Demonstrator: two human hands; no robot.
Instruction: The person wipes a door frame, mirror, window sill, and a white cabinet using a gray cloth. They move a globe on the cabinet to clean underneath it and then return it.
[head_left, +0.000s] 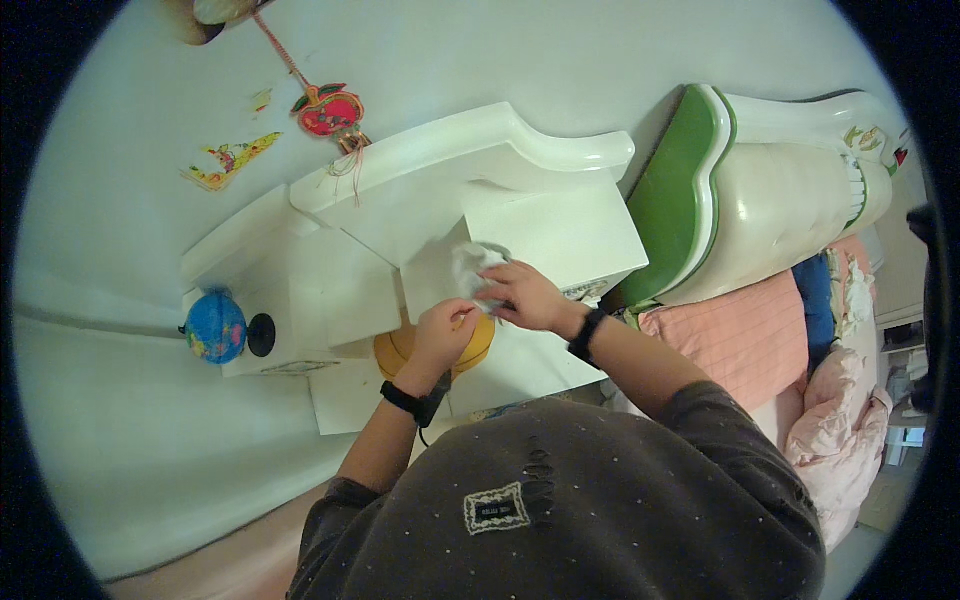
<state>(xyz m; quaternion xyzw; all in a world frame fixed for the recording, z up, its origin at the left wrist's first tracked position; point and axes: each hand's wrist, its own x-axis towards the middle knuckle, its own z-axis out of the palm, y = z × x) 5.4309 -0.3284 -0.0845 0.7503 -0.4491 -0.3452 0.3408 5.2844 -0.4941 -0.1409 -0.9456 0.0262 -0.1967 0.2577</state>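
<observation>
A crumpled white and grey cloth (474, 271) is bunched in my right hand (529, 296), whose fingers are spread over it; it is somewhat blurred. Close beside it on the left, my left hand (444, 330) is raised with its fingers curled and thumb near the forefinger; whether it pinches an edge of the cloth cannot be told. Both hands are above a yellow round object (480, 351) with dark lines, partly hidden beneath them. Around them is a white desk or cabinet unit (525, 356) with raised box sections. Each wrist wears a black band.
At the left, a small blue globe (216, 328) with a black round base rests on the white unit. A red fruit-shaped ornament (330, 114) hangs above. To the right stand a green and white headboard (694, 202) and a bed with a pink pillow (739, 337) and rumpled bedding (840, 420).
</observation>
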